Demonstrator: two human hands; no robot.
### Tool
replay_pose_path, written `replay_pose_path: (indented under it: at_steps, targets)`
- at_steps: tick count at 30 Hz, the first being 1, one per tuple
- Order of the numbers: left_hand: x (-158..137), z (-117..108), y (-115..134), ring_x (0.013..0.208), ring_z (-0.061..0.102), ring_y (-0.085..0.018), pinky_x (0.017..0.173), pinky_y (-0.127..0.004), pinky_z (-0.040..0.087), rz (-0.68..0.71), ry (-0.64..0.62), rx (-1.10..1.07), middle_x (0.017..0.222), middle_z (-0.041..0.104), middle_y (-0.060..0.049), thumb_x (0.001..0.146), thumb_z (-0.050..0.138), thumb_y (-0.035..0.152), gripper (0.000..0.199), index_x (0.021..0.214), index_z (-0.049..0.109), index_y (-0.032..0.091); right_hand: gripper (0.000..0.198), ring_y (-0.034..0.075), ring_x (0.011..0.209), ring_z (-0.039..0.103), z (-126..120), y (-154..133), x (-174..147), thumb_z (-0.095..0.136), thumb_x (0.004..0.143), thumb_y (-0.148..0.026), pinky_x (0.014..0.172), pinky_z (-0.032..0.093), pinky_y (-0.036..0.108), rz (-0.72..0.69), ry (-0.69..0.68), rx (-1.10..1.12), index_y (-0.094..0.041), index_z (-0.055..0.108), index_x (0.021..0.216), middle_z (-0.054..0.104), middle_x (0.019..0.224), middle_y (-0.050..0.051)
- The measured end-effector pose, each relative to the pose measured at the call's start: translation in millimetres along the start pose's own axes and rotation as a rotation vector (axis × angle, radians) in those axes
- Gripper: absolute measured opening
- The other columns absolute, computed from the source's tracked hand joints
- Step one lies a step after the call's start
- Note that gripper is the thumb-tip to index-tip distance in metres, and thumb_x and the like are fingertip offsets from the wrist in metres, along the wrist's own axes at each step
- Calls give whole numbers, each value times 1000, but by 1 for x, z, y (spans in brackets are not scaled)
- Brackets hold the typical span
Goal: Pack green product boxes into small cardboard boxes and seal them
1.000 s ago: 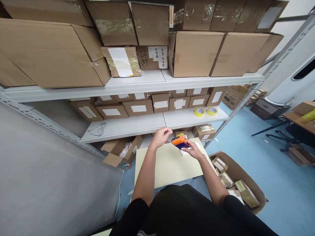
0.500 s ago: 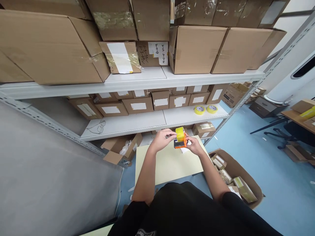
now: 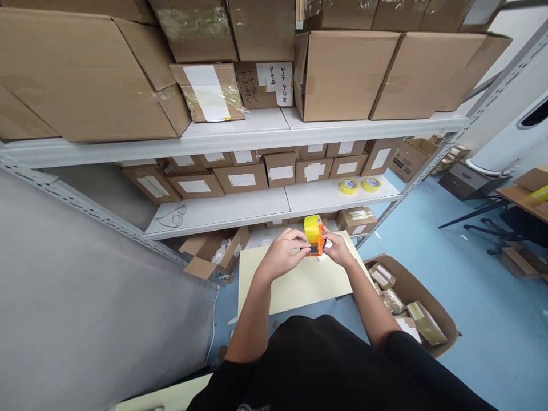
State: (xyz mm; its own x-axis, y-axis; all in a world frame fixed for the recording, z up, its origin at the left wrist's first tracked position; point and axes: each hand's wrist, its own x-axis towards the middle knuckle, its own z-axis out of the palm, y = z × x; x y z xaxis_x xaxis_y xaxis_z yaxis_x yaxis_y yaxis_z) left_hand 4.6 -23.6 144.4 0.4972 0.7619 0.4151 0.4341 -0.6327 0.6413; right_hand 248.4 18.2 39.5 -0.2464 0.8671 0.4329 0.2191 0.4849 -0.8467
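Observation:
An orange and black tape dispenser [image 3: 321, 242] is held up over the pale yellow table [image 3: 295, 291]. A roll of yellow packing tape [image 3: 312, 228] sits on its upper part. My right hand [image 3: 338, 248] grips the dispenser from its right side, fingers closed round the orange frame. From the left, my left hand [image 3: 285, 251] pinches at the dispenser's lower dark part, below the roll. Whether its fingertips hold the tape's end or the dispenser itself is too small to make out. Part of a white item shows on the table behind the dispenser.
Ahead stands a white metal shelf [image 3: 222, 212] with labelled cardboard boxes, two yellow tape rolls [image 3: 359, 185] and a pair of glasses [image 3: 177, 216]. An open carton [image 3: 214, 254] lies left of the table. A large carton [image 3: 443, 325] of small parcels stands at the right.
My left hand has moved down from beside the tape roll to the dispenser's lower part. My right hand still holds the dispenser. The view has shifted slightly.

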Motion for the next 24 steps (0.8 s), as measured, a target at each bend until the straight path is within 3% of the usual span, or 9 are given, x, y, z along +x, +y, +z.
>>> replay_pose_path:
  at_steps: [8, 14, 24]
  targets:
    - [-6, 9, -4, 92, 70, -23, 86, -35, 55, -132, 127, 4, 97, 79, -4, 94, 70, 35, 16, 92, 83, 27, 20, 25, 93, 66, 2, 0, -7, 79, 84, -43, 98, 53, 44, 12, -32, 6, -24, 75, 89, 74, 95, 5]
    - [-11, 15, -15, 87, 66, -21, 81, -34, 52, -78, 202, 72, 90, 75, -5, 101, 58, 27, 21, 91, 77, 23, 38, 25, 92, 66, 3, 0, -15, 85, 80, -54, 86, 55, 38, 51, -129, -24, -21, 76, 96, 73, 99, 7]
    - [-16, 31, -27, 84, 65, -19, 78, -32, 51, -111, 456, 10, 86, 71, -4, 101, 56, 21, 18, 88, 68, 23, 44, 29, 100, 70, -13, 10, -27, 82, 82, -59, 92, 56, 43, 71, -121, -117, -23, 77, 108, 76, 110, 12]
